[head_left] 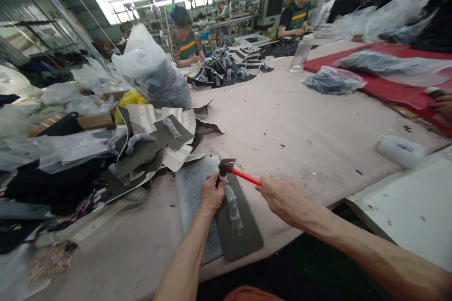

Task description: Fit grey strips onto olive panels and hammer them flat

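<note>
My right hand (278,197) is closed round the red handle of a claw hammer (247,176). The hammer's dark head is over my left hand (213,195), at the top of a short, pale-topped punch (222,177) that these fingers pinch upright. Most of the punch is hidden by the fingers and the hammer head. Beneath both hands lies a dark olive panel (247,230) with rounded corners and a plastic-wrapped handle (233,209) along its middle. The panel rests partly on a speckled grey slab (190,183) at the table's near edge.
Left of the slab is a heap of olive and cream panels (151,150), with a full plastic bag (151,66) behind. A clear bottle (301,54), another panel pile (226,66) and a red sheet (339,56) lie farther off. A plastic roll (400,150) is at right. Several people work around.
</note>
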Tool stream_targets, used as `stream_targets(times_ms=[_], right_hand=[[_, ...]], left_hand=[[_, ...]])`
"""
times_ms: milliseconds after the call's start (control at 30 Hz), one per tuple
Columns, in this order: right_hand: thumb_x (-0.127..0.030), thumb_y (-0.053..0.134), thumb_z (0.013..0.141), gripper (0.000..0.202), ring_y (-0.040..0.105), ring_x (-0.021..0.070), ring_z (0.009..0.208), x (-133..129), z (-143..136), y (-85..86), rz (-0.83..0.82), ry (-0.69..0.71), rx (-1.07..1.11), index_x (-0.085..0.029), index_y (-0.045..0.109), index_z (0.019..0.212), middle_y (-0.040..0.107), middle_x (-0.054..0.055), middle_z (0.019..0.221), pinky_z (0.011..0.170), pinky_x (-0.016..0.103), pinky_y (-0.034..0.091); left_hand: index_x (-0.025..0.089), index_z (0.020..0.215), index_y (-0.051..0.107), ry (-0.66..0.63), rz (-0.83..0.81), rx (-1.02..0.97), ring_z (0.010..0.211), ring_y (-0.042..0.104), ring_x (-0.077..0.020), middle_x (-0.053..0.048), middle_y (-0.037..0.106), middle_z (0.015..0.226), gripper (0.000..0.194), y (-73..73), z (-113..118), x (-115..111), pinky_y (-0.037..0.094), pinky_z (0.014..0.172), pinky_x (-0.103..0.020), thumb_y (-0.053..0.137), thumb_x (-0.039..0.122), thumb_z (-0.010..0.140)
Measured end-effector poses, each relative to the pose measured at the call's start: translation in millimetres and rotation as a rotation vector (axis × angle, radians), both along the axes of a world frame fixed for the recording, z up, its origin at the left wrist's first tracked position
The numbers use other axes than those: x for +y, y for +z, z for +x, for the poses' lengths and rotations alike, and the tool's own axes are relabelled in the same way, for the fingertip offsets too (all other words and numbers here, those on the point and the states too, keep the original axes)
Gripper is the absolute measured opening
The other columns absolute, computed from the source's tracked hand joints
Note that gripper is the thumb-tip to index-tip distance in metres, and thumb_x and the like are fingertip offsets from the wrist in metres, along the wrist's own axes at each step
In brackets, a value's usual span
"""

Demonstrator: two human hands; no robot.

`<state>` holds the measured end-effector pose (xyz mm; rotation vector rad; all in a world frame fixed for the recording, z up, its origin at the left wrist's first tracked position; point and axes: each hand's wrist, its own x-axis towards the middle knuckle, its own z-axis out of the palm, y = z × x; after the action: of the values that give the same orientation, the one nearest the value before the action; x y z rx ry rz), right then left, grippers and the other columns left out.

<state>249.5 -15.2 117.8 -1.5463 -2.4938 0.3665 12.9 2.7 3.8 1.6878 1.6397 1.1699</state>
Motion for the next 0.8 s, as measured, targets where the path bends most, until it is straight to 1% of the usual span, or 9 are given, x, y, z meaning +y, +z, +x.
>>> stream_targets(times_ms=[100, 233, 300, 367, 433, 500, 633, 700, 800], right_hand=[[-0.044, 0.036, 0.099, 0.032, 0.046, 0.0144, 0.048, 1.9, 13.6, -15.9, -0.075, -0.109, 0.109, -0.023, 0.051, 0.080, 0.055, 0.000, 0.058, 0.051, 0.029, 0.022], [-0.046, 0.029, 0.098, 0.040, 0.054, 0.0178, 0.056, 10.5, 34.1, -57.9, -0.206, -0.255, 0.289, -0.023, 0.045, 0.069, 0.056, 0.001, 0.060, 0.054, 0.028, 0.035], [-0.043, 0.030, 0.097, 0.038, 0.055, 0.0198, 0.059, 13.5, 40.3, -79.6, -0.229, -0.303, 0.224, -0.023, 0.046, 0.068, 0.057, 0.004, 0.062, 0.055, 0.030, 0.038], [-0.040, 0.035, 0.096, 0.033, 0.057, 0.0222, 0.063, 13.1, 39.1, -90.6, -0.133, -0.330, 0.106, -0.022, 0.052, 0.075, 0.060, 0.008, 0.071, 0.058, 0.033, 0.040], [-0.037, 0.040, 0.095, 0.027, 0.060, 0.0252, 0.075, 9.1, 26.4, -87.2, 0.038, -0.300, 0.072, -0.018, 0.059, 0.092, 0.064, 0.013, 0.088, 0.067, 0.037, 0.044], [-0.035, 0.041, 0.096, 0.029, 0.062, 0.0263, 0.090, 2.3, 1.1, -74.4, 0.116, -0.197, 0.201, -0.016, 0.058, 0.111, 0.063, 0.016, 0.106, 0.078, 0.039, 0.047], [-0.035, 0.045, 0.096, 0.038, 0.066, 0.0228, 0.096, -18.4, -70.0, -62.0, -0.116, 0.017, 0.483, -0.021, 0.047, 0.131, 0.066, 0.010, 0.112, 0.080, 0.034, 0.051], [-0.028, 0.041, 0.096, 0.031, 0.068, 0.0245, 0.093, -29.9, -99.3, -73.3, -0.133, 0.054, 0.449, -0.020, 0.051, 0.125, 0.069, 0.011, 0.107, 0.078, 0.034, 0.051], [-0.024, 0.037, 0.095, 0.023, 0.070, 0.0255, 0.076, -35.4, -113.2, -97.0, -0.087, 0.015, 0.404, -0.020, 0.057, 0.106, 0.071, 0.010, 0.085, 0.067, 0.033, 0.050]], left_hand=[[0.021, 0.097, 0.067, -0.005, 0.013, -0.048, 0.075, 0.065, -0.0175, -0.001, 0.071, 0.082, 0.017, 1.2, 0.2, -1.1, 0.048, 0.072, -0.027, 0.060, 0.021, 0.082], [0.020, 0.094, 0.067, -0.006, 0.006, -0.094, 0.077, 0.066, -0.0184, -0.002, 0.071, 0.083, 0.013, 2.0, 1.4, -1.8, 0.050, 0.074, -0.029, 0.060, 0.020, 0.082], [0.020, 0.104, 0.066, 0.009, -0.004, -0.115, 0.081, 0.067, -0.0196, -0.003, 0.073, 0.088, 0.023, 2.2, 1.9, -1.6, 0.052, 0.078, -0.031, 0.060, 0.019, 0.083], [0.021, 0.118, 0.063, 0.013, -0.012, -0.143, 0.089, 0.069, -0.0210, -0.005, 0.074, 0.096, 0.036, 2.4, 1.8, -1.5, 0.053, 0.085, -0.034, 0.060, 0.017, 0.082], [0.022, 0.123, 0.061, 0.000, -0.011, -0.174, 0.095, 0.069, -0.0216, -0.006, 0.074, 0.103, 0.041, 3.0, 1.3, -2.1, 0.052, 0.089, -0.036, 0.060, 0.016, 0.082], [0.021, 0.114, 0.066, -0.030, -0.020, -0.205, 0.094, 0.069, -0.0211, -0.005, 0.075, 0.102, 0.033, 3.3, 0.6, -3.0, 0.053, 0.088, -0.034, 0.059, 0.018, 0.082], [0.019, 0.090, 0.070, -0.044, -0.071, -0.315, 0.081, 0.068, -0.0189, -0.003, 0.075, 0.087, 0.014, 1.6, 1.2, -0.7, 0.053, 0.076, -0.030, 0.063, 0.023, 0.079], [0.017, 0.086, 0.070, 0.051, -0.086, -0.441, 0.077, 0.068, -0.0190, -0.003, 0.074, 0.082, 0.016, 1.6, 1.4, 5.6, 0.054, 0.073, -0.029, 0.069, 0.027, 0.074], [0.015, 0.085, 0.066, 0.393, -0.028, -0.757, 0.072, 0.069, -0.0189, -0.004, 0.072, 0.078, 0.029, 8.1, -5.3, 16.3, 0.054, 0.069, -0.030, 0.071, 0.041, 0.072]])
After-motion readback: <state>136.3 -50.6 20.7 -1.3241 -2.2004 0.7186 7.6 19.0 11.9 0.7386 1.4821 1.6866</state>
